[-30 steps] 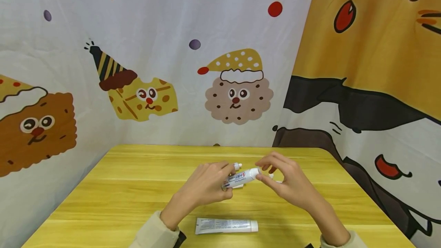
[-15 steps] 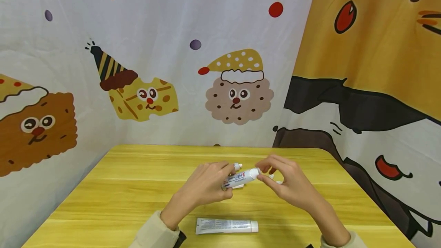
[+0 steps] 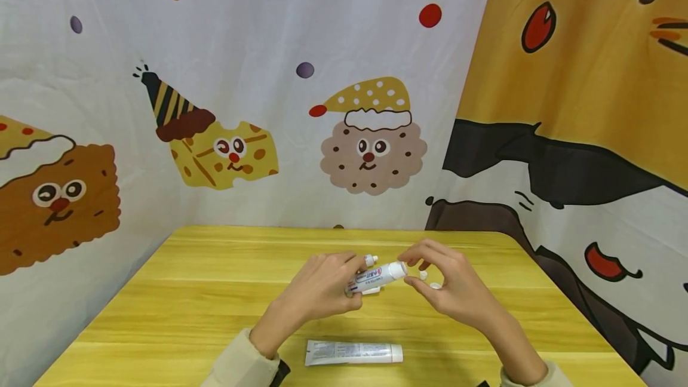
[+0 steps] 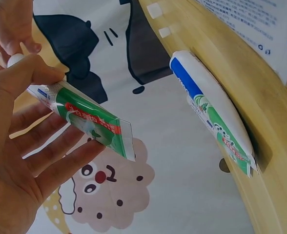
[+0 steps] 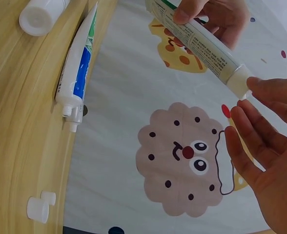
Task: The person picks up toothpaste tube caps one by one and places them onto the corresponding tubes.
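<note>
My left hand (image 3: pixel 328 285) grips a toothpaste tube (image 3: pixel 376 278) in the air, its white cap (image 3: pixel 398 270) pointing right. In the left wrist view its green crimped end (image 4: pixel 112 131) sticks out past the fingers. My right hand (image 3: pixel 448 279) is at the cap, with thumb and fingertips at its end and only loosely placed; in the right wrist view the thumb (image 5: pixel 268 87) touches it and the other fingers are spread. Behind the left hand lie two more toothpaste tubes (image 5: pixel 77 73), their nozzles uncapped and partly hidden in the head view.
Another capped tube (image 3: pixel 353 352) lies flat near the front of the wooden table (image 3: pixel 177 315). Two loose white caps (image 5: pixel 37 208) lie on the table beyond the right hand. A cartoon-printed cloth (image 3: pixel 258 28) hangs behind the table and along its sides.
My right thumb has moved slightly down and away from the cap, and the fingers have loosened. The left hand keeps its grip on the tube, almost still.
</note>
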`<state>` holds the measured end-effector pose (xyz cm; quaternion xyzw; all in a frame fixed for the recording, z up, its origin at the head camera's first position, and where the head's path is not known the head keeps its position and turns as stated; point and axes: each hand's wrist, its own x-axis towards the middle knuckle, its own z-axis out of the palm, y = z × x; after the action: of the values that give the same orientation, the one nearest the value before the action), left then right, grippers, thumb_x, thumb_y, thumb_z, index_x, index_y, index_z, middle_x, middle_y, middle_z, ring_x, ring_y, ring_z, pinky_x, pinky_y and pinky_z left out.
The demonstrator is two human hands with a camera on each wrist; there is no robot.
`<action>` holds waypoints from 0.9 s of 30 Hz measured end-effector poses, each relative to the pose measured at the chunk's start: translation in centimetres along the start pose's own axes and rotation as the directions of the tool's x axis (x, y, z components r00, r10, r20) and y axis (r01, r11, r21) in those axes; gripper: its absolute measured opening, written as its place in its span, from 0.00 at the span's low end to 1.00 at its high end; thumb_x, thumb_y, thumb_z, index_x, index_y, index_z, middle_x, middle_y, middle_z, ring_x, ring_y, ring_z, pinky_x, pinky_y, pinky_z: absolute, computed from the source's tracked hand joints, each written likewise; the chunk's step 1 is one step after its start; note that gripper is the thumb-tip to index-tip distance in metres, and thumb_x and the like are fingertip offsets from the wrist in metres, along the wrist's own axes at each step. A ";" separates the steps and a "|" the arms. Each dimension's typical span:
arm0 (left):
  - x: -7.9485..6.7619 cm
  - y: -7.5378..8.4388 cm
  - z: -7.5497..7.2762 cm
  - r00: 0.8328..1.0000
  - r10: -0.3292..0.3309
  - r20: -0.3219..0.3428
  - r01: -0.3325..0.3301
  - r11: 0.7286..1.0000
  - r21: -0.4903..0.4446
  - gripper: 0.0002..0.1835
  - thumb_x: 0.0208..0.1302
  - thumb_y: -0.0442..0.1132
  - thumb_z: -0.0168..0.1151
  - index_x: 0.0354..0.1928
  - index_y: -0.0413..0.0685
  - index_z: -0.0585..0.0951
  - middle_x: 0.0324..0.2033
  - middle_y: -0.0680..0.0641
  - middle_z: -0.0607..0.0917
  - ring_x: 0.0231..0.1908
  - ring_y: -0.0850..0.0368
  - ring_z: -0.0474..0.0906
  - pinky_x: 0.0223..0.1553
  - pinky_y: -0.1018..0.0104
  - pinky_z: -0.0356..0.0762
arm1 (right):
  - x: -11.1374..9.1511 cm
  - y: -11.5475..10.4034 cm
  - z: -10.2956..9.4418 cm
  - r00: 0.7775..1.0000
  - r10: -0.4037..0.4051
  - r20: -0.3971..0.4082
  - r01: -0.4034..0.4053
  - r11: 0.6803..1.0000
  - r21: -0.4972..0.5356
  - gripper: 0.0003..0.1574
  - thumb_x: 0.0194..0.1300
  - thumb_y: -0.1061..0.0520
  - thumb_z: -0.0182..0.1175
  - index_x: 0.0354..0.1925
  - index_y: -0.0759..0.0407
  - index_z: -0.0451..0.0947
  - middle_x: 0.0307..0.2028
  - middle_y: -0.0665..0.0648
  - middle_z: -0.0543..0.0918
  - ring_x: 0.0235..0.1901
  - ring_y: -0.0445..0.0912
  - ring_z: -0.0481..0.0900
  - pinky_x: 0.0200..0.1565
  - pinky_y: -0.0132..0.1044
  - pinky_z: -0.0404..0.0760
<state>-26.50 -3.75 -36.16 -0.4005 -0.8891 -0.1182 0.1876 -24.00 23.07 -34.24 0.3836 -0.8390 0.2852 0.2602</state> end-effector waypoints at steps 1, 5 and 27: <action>0.0 0.0 0.0 1.000 0.001 -0.001 -0.001 1.000 0.000 0.18 0.55 0.45 0.72 0.48 0.54 0.82 0.38 0.56 0.86 0.25 0.70 0.72 0.24 0.80 0.68 | 0.0 0.0 0.0 1.000 0.002 0.004 -0.002 1.000 0.000 0.23 0.58 0.65 0.75 0.49 0.47 0.83 0.46 0.43 0.85 0.43 0.39 0.82 0.41 0.30 0.84; 0.0 0.0 0.0 1.000 0.008 -0.007 -0.008 1.000 0.004 0.18 0.54 0.45 0.72 0.48 0.54 0.82 0.38 0.57 0.86 0.26 0.70 0.72 0.23 0.80 0.68 | 0.0 0.0 0.0 1.000 0.002 0.007 -0.002 1.000 -0.005 0.21 0.59 0.64 0.74 0.48 0.46 0.83 0.46 0.42 0.85 0.42 0.37 0.83 0.40 0.30 0.84; 0.0 -0.1 0.0 1.000 0.011 -0.014 -0.010 0.999 0.032 0.18 0.54 0.46 0.73 0.48 0.54 0.82 0.38 0.57 0.86 0.26 0.69 0.73 0.24 0.80 0.69 | 0.1 -0.2 -0.1 1.000 -0.002 0.005 0.002 1.000 0.018 0.23 0.58 0.66 0.74 0.49 0.47 0.84 0.46 0.44 0.85 0.43 0.37 0.82 0.41 0.27 0.82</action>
<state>-26.58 -3.85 -36.18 -0.4012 -0.8874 -0.1060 0.2008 -23.89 22.96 -34.10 0.3876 -0.8364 0.2917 0.2550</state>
